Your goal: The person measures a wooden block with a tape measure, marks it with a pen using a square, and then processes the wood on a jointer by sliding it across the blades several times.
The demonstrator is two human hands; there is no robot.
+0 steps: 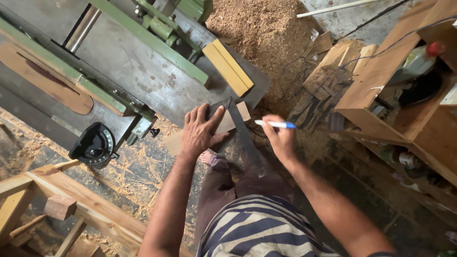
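Observation:
My left hand (200, 131) presses flat on a dark metal try square (240, 128) that lies across a small pale wooden board (228, 123) at the edge of the steel machine table (143, 66). The square's long blade runs down toward my leg. My right hand (281, 140) holds a blue and white pen (275, 124), tip pointing left toward the square's blade. A yellow wooden block (228, 66) rests on the table just beyond the board.
A green fence and rails (147, 38) cross the machine table; a black protractor gauge (94, 145) hangs at its front. Sawdust covers the floor (257, 24). Wooden shelving with tools (409, 81) stands on the right, a wooden frame (62, 195) at lower left.

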